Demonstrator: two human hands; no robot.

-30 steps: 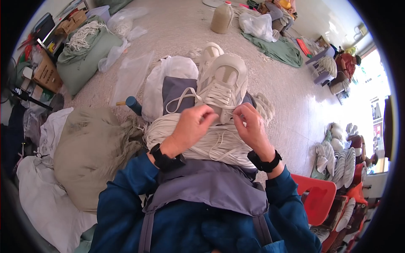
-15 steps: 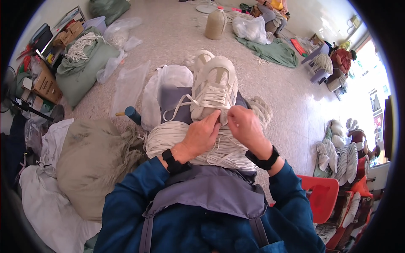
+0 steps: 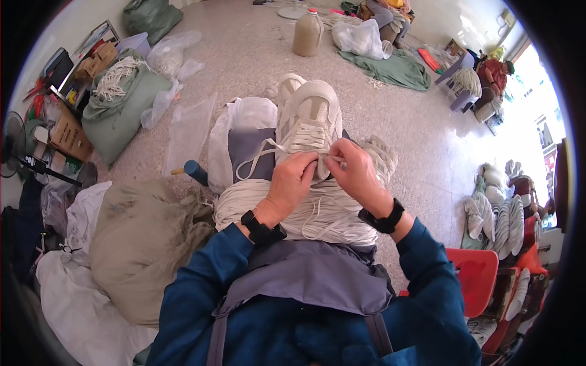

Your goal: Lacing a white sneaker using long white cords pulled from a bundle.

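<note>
A cream sneaker [image 3: 313, 108] rests in front of me, toe pointing away, with white lacing across its upper. One loose lace [image 3: 264, 150] loops out on its left side. My left hand [image 3: 290, 184] is closed, thumb and fingers pinching the sneaker's edge near the top eyelets. At the opposite eyelets my right hand [image 3: 359, 175] is closed too, a short piece of white lace between its fingertips. A second sneaker [image 3: 289, 85] shows partly behind the first. Under my hands lies a thick bundle of white shoelaces [image 3: 244, 204] on my lap.
A brown cloth sack [image 3: 131, 244] and a dark blue cylinder [image 3: 195, 172] are at left. A red plastic seat [image 3: 473, 277] stands at right, below a pile of shoes [image 3: 503, 213]. Farther off are a large jug [image 3: 307, 35] and two seated people.
My right hand has turned slightly, and a bit of lace now shows at its fingertips. My left hand has shifted slightly left and stays at the sneaker. The view has tilted a little.
</note>
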